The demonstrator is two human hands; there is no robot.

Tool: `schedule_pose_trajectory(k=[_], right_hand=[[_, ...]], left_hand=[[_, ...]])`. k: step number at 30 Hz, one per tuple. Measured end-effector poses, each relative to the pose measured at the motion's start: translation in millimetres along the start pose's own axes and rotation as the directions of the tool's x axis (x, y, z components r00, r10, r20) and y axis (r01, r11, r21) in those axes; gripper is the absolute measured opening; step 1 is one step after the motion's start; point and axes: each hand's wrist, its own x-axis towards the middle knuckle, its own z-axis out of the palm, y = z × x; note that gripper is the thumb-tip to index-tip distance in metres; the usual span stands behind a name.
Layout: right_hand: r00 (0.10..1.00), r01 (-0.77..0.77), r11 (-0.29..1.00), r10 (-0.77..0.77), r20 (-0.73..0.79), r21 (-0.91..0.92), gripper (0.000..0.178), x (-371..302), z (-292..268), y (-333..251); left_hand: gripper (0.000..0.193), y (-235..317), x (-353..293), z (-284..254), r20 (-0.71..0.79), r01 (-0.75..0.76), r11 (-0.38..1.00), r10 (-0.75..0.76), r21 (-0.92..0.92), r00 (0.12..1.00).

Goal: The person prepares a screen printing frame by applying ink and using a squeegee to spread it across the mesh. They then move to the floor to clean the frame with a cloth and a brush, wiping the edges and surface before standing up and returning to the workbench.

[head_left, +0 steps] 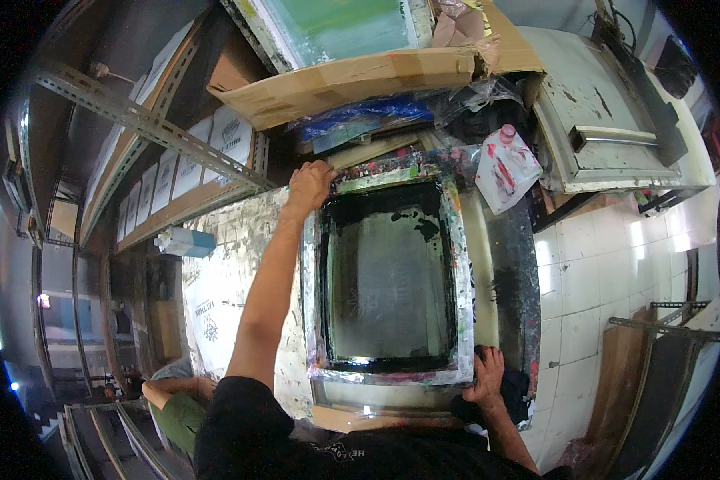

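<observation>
A screen printing frame (466,280) lies in front of me, its pale rim blotched with paint. Black ink lines the inside of its dark mesh (384,288), thickest along the far end and the right side. My left hand (310,184) is closed around the frame's far left corner, with its fingertips partly hidden. At the near right corner, my right hand (486,376) is curled against the frame's edge. Dark cloth (518,390) bunches beside and under that hand. Below the frame is a pale board (352,394), mostly covered.
Left of the frame is an ink-stained tabletop (248,264) with a printed white sheet (216,312). A stained white jug (508,168) stands at the far right. Beyond are cardboard (360,80) and a green screen (336,28). Metal shelving (152,116) rises left; another person's arm (168,392) shows near left.
</observation>
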Motion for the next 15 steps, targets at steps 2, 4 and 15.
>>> schedule_pose_trajectory(k=[2, 4, 15], right_hand=[[1.0, 0.004, 1.0, -0.004, 0.009, -0.012, 0.072, -1, 0, 2], [1.0, 0.013, 0.999, -0.014, -0.011, -0.034, 0.071, -2, 2, 5], [0.999, -0.003, 0.999, 0.004, 0.038, -0.039, 0.071, 3, -7, 0]], left_hand=[[0.024, -22, -7, -7, 0.062, -0.206, 0.975, 0.212, -0.087, 0.975], [0.023, -28, -7, -11, 0.002, -0.292, 0.951, 0.294, -0.107, 0.956], [0.013, -42, 2, 18, -0.057, -0.369, 0.929, 0.367, -0.024, 0.928]])
